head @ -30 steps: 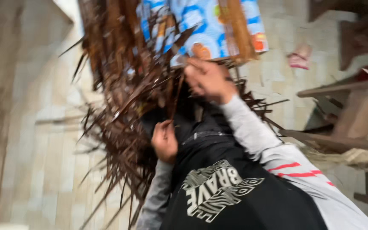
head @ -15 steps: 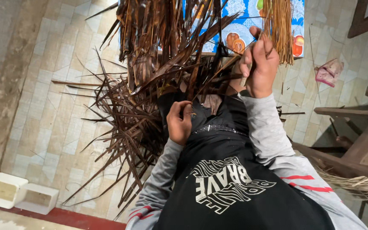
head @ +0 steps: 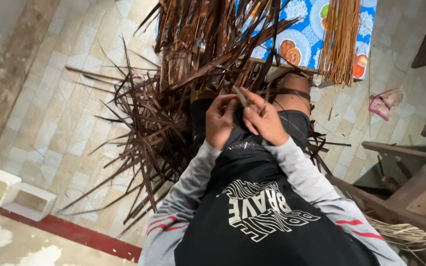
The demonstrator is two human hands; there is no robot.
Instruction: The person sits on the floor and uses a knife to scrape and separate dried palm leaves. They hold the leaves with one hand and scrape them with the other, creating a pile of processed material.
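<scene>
Brown, dry palm-leaf strips lie in a tangled heap over your lap and spill onto the pale tiled floor on your left. Your left hand and right hand meet just above your knees, almost touching. Both work on one thin leaf strip: your right grip is pinched narrow around it, with the strip's end poking up between your hands, and your left grip curls closed beside it, fingers on the same strip. Ahead of you a bundle of straw-coloured sticks hangs over a blue patterned cloth. A pink rag lies on the tiles to the right, near a wooden chair frame. Two white boxes sit at the lower left.
</scene>
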